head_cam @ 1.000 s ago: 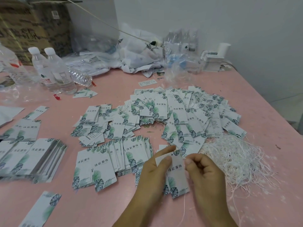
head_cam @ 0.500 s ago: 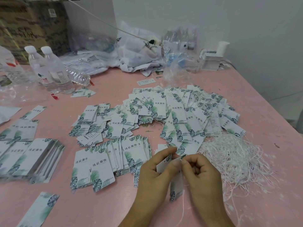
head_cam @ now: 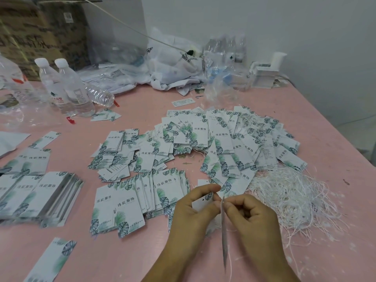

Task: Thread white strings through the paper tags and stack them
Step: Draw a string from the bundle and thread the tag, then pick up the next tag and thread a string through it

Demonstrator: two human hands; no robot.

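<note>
While the left hand (head_cam: 191, 212) pinches one tag (head_cam: 202, 202), the right hand (head_cam: 252, 218) holds another edge-on.

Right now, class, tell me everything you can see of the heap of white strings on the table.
The heap of white strings is a loose, tangled mass of thin white cords lying on the pink table, right of the right hand. Its upper left edge meets the spread of leaf-printed paper tags. Stray strands trail out towards the near edge. Whether the hand touches it cannot be told.

A small packing workroom: printed garment tags (head_cam: 223, 139) and cut white strings (head_cam: 289, 192) are lying in heaps on a pink surface (head_cam: 315, 123), with cardboard cartons (head_cam: 40, 33) and plastic bags (head_cam: 173, 66) standing behind.
</note>
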